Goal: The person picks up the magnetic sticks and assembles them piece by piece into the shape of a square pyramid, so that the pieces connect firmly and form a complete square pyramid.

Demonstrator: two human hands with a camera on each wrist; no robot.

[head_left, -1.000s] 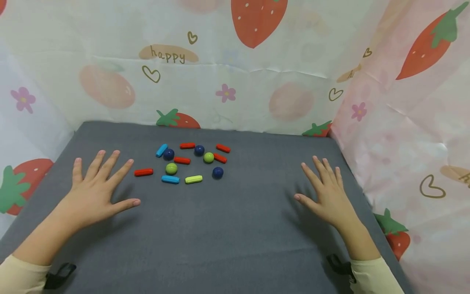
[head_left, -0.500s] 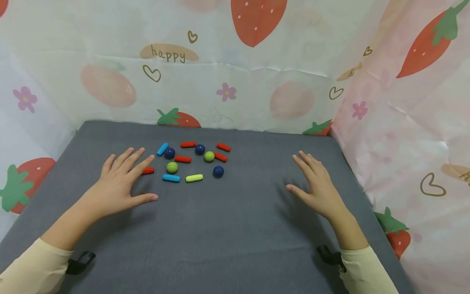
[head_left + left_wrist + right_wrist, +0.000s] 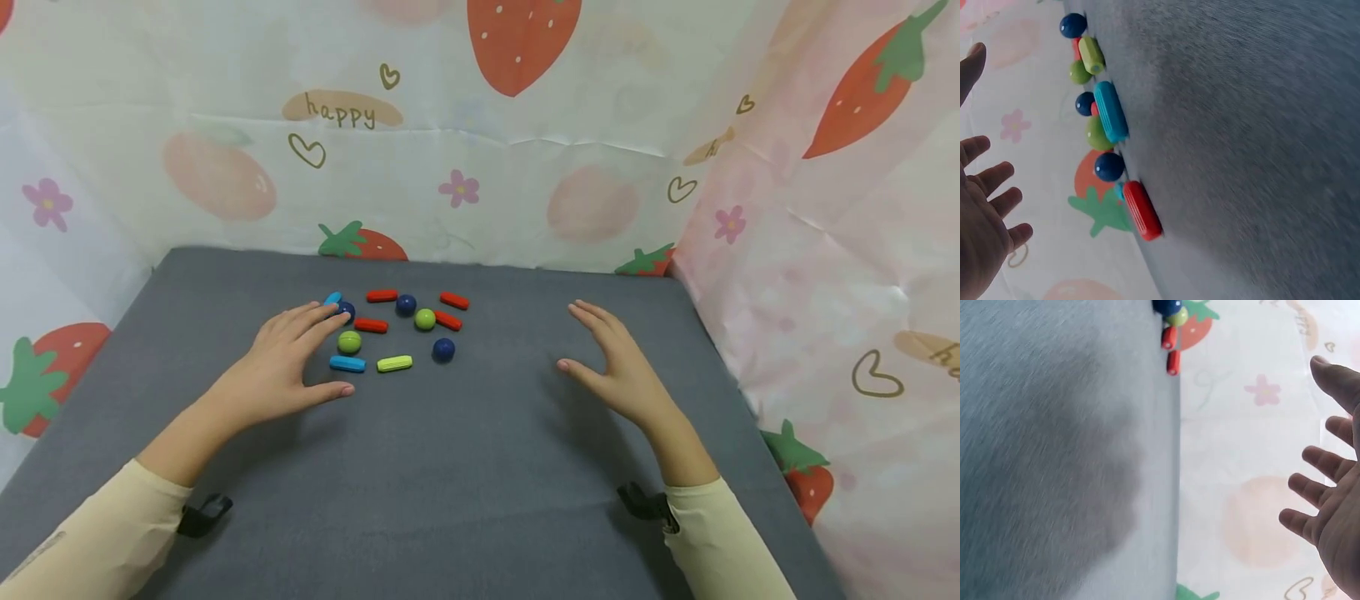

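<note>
We identified the place as a screened tabletop play booth. A flat grey felt mat [image 3: 480, 467] covered the table, and thin white and pink strawberry-printed plastic sheets [image 3: 525, 158] enclosed it behind and at both sides.

Bright, even light; soft shadows beneath each hand on the worktop [image 3: 480, 467]; both wrist views motion-blurred.

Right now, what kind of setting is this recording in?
Probably a small makeshift tabletop booth, not a workshop or kitchen: a grey felt-covered table fenced on three sides by strawberry-print plastic sheeting, with small coloured toy sticks and balls clustered between the open left hand and right hand.
</note>
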